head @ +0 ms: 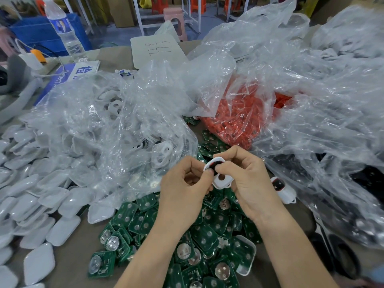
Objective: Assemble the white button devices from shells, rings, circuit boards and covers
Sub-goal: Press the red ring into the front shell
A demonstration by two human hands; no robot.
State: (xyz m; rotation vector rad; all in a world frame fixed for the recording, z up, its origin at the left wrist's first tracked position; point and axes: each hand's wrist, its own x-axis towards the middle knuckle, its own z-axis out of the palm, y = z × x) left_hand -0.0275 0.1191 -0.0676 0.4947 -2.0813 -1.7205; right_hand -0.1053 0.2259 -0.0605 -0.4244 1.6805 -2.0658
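Both hands meet above a heap of green circuit boards [209, 233]. Between them is a white device shell [220, 179] with a round hole and a red-and-black part at its upper end. My left hand [185, 183] pinches that upper end with thumb and fingertips. My right hand [247, 175] grips the shell from the right, thumb on top. White covers [35, 196] lie spread at the left. A clear bag [108, 129] holds white shells and rings. Red parts fill another bag [239, 119].
One assembled white device [283, 190] lies just right of my right hand. Crumpled clear bags [324, 113] cover the right and back of the table. A water bottle [64, 28], a blue sign [68, 77] and a white card [155, 50] stand at the back.
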